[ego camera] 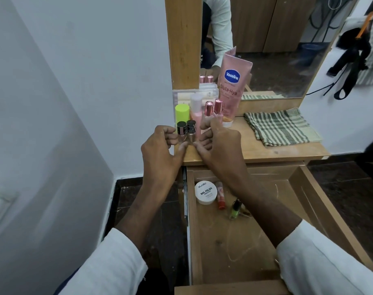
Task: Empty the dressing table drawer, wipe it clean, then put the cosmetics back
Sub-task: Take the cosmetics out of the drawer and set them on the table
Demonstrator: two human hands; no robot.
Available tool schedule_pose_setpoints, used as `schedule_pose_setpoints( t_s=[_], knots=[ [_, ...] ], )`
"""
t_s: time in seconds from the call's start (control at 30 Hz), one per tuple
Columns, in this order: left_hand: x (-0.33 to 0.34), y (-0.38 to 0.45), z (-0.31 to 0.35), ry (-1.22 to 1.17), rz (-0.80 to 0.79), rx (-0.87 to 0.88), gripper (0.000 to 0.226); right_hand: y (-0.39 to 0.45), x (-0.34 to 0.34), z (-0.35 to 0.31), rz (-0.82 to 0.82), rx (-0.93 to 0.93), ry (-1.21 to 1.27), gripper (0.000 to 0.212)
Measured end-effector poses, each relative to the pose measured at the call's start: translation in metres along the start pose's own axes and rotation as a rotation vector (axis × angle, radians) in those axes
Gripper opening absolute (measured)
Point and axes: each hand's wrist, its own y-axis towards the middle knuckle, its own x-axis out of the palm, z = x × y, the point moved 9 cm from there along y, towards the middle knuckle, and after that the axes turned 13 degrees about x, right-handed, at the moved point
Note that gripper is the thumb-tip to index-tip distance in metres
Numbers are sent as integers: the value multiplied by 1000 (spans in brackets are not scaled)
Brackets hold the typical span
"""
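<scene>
Head view: both hands are up at the front-left corner of the dressing table top [277, 151]. The left hand [160, 150] has its fingers curled round a small black-capped nail polish bottle [182, 133]. The right hand [219, 143] curls round a 2nd black-capped bottle [191, 133] just beside the 1st; whether either bottle rests on the top yet I cannot tell.

Behind them, along the left edge, stand a lime-capped bottle [182, 112], a pale pink bottle [195, 109], 2 rose-capped bottles [213, 109] and a flat clear case [194, 94] against the mirror frame [183, 39]. A pink tube [232, 88] stands on its cap, reading "Vaseline" and "Gluta-Hya". A checked cloth [281, 126] lies folded towards the right edge, untouched.

The open drawer [234, 241] below is not yet empty. Near its back left corner lie a white round tub [205, 192] printed "zudio NAIL POLISH", with a smaller line too fine to read, and a red tube [220, 195] touching it. A green nail polish bottle [235, 208] lies just beside them.

I judge the emptying well along, with 3 items left to lift out; wiping and refilling have not begun.
</scene>
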Motion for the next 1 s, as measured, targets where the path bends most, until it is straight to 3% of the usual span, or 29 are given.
schedule_pose_setpoints(
  t_s=[0.1,0.23,0.37,0.5,0.67,0.87,1.0],
  knots=[
    [-10,-3,14,43,52,93,45,-7,-31,-3,30,-81,-20,24],
    [-16,-14,59,27,105,368,24,-23,-83,23,83,-96,-28,10],
    [28,-34,97,-63,-231,713,10,-34,-97,68,4,15,-157,6],
    [80,-57,101,-137,-686,730,13,-45,-102,100,-113,91,-202,13],
    [99,-64,103,-107,-765,681,23,-55,-126,109,-97,78,-215,10],
    [118,-90,134,15,-745,911,43,-93,-88,161,-676,232,-688,20],
    [127,-92,146,70,-709,932,47,-107,-90,176,-794,361,-735,22]
  ],
)
